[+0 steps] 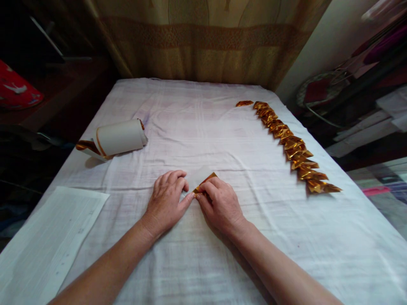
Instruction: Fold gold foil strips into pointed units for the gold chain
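A small piece of gold foil paper [208, 177] lies on the white cloth, with one straight edge showing and the rest covered by fingers. My right hand [221, 201] pinches it, thumb and fingertips together at its near end. Beside it, my left hand [168, 197] rests on the cloth with bent fingers. The left thumb is stretched out and its tip touches the foil's left end, while a gap separates that thumb from the index finger. A pale patch [201, 173] shows just behind the foil; I cannot tell whether it belongs to the same sheet.
Folded gold foil pieces [294, 148] overlap in a long row on the right, with a single flat gold piece [244, 103] by its far end. To the left lie a white-backed roll [119, 137] and a printed sheet [54, 241]. A curtain [203, 38] hangs behind the cloth-covered surface [190, 110].
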A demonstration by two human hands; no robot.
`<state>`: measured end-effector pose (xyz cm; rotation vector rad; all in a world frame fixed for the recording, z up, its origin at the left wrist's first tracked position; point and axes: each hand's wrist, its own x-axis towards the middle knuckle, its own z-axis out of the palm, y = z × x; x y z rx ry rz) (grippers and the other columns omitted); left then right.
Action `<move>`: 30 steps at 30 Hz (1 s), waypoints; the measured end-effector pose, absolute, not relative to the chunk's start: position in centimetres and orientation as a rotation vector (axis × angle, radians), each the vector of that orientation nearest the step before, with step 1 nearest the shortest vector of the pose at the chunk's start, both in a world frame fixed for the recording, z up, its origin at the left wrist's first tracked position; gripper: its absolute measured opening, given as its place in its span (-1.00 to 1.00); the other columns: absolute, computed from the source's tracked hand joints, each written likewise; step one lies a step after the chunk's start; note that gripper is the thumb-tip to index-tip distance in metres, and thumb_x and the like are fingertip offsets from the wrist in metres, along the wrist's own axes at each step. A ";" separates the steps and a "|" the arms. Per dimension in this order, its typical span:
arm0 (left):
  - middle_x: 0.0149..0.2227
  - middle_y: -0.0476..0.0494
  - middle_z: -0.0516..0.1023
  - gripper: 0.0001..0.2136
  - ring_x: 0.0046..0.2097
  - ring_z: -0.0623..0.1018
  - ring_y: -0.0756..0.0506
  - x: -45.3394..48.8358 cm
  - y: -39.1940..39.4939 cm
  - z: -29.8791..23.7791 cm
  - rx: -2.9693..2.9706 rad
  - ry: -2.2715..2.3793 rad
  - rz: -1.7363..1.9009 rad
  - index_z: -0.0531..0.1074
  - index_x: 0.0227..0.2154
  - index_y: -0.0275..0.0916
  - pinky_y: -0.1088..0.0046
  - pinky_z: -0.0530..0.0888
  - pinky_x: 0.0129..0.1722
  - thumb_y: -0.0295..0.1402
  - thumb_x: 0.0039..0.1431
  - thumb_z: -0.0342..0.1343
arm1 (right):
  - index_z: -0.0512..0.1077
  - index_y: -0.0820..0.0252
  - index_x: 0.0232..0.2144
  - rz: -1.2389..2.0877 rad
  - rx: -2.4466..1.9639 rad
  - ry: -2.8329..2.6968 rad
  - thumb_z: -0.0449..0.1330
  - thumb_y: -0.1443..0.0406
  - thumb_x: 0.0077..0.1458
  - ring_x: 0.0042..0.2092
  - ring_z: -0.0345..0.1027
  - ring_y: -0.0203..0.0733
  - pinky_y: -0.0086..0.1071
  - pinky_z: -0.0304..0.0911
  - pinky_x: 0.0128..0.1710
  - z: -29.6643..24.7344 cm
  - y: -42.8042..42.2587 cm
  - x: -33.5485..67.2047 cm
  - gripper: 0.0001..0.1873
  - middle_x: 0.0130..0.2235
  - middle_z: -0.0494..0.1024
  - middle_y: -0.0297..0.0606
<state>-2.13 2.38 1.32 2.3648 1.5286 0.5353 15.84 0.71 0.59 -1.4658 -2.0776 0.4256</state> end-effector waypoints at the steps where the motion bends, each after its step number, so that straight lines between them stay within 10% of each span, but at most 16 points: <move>1: 0.06 -0.16 0.44 -0.86 0.14 0.36 -0.25 -2.2 2.4 1.3 2.366 1.521 0.537 0.33 -0.34 -0.15 0.06 0.29 0.14 -0.30 0.19 0.20 | 0.44 0.15 -0.36 0.449 -1.451 -2.071 0.20 0.34 0.20 -0.24 0.35 -0.16 -0.33 0.17 -0.24 0.5 0.7 15.9 -0.93 -0.31 0.49 -0.26; 30: 0.08 -0.13 0.44 -0.95 0.17 0.36 -0.21 -3.3 3.1 1.1 2.308 1.405 0.523 0.39 -0.32 -0.13 0.06 0.31 0.14 -0.35 0.17 0.16 | 0.53 0.14 -0.10 0.253 -1.248 -2.285 0.09 0.36 0.28 -0.15 0.39 -0.17 -0.31 0.30 -0.15 0.5 0.2 17.5 -0.76 -0.13 0.53 -0.14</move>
